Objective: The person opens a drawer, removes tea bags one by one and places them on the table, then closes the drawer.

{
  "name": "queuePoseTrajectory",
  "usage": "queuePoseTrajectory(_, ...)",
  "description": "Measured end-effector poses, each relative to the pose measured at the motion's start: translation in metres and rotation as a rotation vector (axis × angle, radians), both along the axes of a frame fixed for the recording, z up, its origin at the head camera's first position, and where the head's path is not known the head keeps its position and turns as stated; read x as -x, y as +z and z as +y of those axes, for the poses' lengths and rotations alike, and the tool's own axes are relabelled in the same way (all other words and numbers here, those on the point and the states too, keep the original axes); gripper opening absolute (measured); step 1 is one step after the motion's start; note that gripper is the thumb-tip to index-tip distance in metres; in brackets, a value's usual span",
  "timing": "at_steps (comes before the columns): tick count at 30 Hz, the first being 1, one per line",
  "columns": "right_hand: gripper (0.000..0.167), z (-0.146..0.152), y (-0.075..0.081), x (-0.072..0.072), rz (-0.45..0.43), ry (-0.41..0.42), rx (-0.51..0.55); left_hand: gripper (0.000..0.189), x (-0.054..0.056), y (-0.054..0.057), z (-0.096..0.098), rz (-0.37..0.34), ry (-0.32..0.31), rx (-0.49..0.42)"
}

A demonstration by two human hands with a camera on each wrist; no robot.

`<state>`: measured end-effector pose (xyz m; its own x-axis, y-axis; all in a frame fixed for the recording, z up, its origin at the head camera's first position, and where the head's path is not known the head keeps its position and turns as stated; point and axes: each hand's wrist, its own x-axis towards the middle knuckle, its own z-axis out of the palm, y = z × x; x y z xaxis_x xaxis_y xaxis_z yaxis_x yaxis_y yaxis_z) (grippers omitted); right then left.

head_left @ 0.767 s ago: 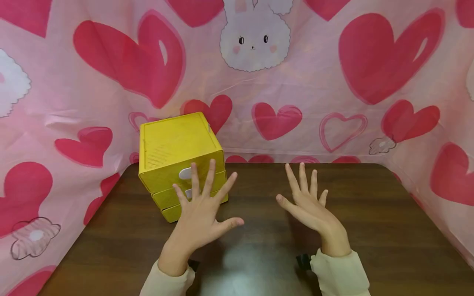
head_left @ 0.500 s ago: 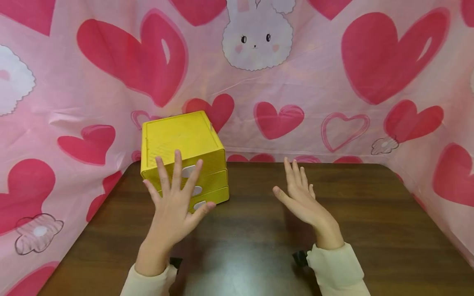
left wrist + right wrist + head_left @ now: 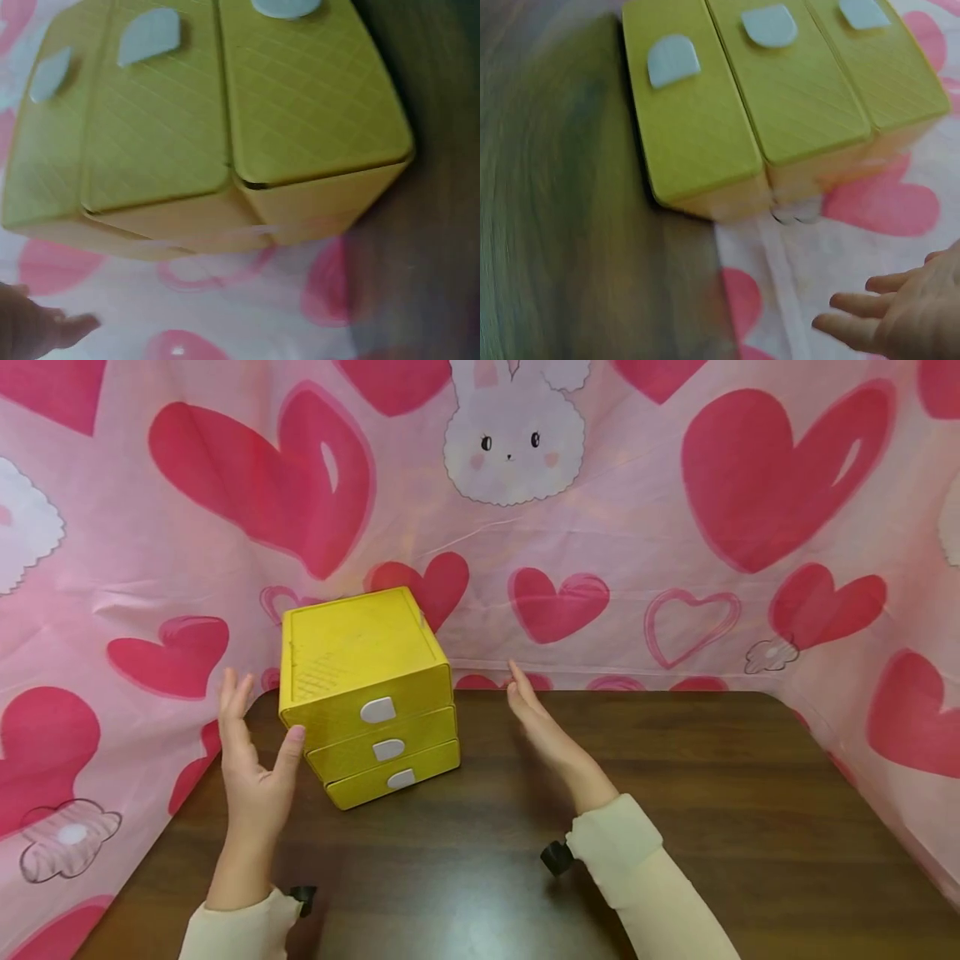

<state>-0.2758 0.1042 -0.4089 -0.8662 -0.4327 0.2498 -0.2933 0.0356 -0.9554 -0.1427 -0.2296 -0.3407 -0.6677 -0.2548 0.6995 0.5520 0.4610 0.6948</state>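
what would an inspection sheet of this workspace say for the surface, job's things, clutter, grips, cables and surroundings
Surface: dark brown wood-grain tabletop, with glare at the front middle.
Job's things: yellow three-drawer cabinet on the left half, angled; its drawers all look shut, each with a white handle.
Clutter: nothing seen.
Grips: left hand raised in front of the cabinet's left side, right hand raised to its right; neither holds anything.
Cables: nothing seen; a small black device sits by each wrist.
Surroundings: pink cloth backdrop at the back and both sides, printed with hearts and rabbit faces.
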Motion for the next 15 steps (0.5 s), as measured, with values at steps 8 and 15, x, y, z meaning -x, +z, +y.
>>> queuePoseTrajectory(8,0.061,-0.042,0.059,-0.036,-0.318,0.026,0.054,0.059,0.008,-0.013,-0.025,-0.316,-0.233,-0.326)
queuePoseTrajectory(15,0.061,-0.064,0.046,-0.029,-0.339,0.059,0.089,0.069,0.018,-0.034,-0.036,-0.423,-0.390,-0.135)
